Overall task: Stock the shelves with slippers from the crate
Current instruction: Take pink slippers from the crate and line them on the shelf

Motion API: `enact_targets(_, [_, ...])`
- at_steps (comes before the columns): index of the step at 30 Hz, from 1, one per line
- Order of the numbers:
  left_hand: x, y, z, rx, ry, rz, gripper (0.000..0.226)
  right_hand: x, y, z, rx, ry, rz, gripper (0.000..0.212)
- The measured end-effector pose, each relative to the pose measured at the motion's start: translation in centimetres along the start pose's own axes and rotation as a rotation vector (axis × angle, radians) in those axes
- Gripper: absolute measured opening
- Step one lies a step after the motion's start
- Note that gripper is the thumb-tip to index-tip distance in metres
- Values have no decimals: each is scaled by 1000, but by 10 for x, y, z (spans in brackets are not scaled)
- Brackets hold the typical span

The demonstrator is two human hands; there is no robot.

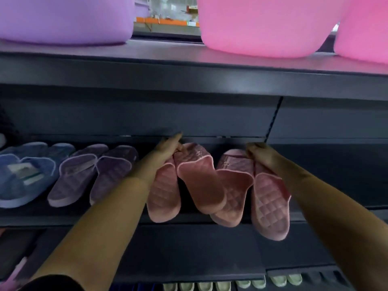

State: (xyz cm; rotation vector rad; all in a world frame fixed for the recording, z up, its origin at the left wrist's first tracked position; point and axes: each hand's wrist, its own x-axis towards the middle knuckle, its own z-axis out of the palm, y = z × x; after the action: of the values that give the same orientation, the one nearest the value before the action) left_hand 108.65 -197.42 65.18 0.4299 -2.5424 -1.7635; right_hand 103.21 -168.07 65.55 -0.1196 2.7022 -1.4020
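Two pairs of pink quilted slippers lie on the dark middle shelf (336, 185), heels toward me and overhanging its front edge. My left hand (168, 147) grips the toe end of the left pink pair (180, 185). My right hand (260, 154) grips the toe end of the right pink pair (266, 198). The inner slipper of the left pair is tilted and rests over the inner slipper of the right pair. The crate is not in view.
A purple pair (90, 175) and a blue pair (25, 175) lie to the left on the same shelf. The shelf above holds a purple tub (63, 17) and pink tubs (262, 24). Pale green slippers (231, 284) line a lower shelf. The right part of the middle shelf is bare.
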Motion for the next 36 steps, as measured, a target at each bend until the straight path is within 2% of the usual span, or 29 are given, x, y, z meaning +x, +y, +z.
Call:
enact_targets(3, [9,-5,-10,165,35,11,67,19,11,3,-81,-59,-36,49])
enact_targets(7, [11,-22,-15,260,-72,34,73,16,6,8,-150,-101,-120,39])
enact_targets(12, [-6,-20,-24,497,-32,298,62,-7,3,11,-451,-24,-228,33])
enact_targets(15, [-26,-13,-32,435,1,405,56,-26,-5,18,-732,58,-225,37])
enact_targets(16, [-34,-16,-35,341,46,429,49,-34,-12,21,-726,94,-233,39])
enact_targets(18, [-61,-22,-40,233,168,448,34,-55,-28,30,-530,169,-353,42])
enact_targets(20, [-88,-36,-43,291,258,477,25,-84,-43,46,-311,210,-489,39])
enact_targets(22, [-116,-54,-42,358,257,495,30,-116,-53,70,-266,136,-554,39])
enact_targets(24, [-139,-71,-36,458,214,486,53,-138,-52,97,-340,6,-525,40])
enact_targets(26, [-152,-83,-30,568,181,466,66,-148,-47,121,-588,-37,-446,45])
enact_targets(28, [-156,-89,-26,609,163,487,58,-151,-47,139,-788,-3,-379,48])
enact_targets(29, [-156,-92,-25,605,165,512,51,-154,-50,146,-809,22,-360,46])
enact_targets(32, [-155,-96,-27,607,165,539,42,-155,-54,162,-729,70,-375,38])
enact_targets(36, [-153,-100,-31,620,142,534,42,-159,-50,176,-732,93,-402,43])
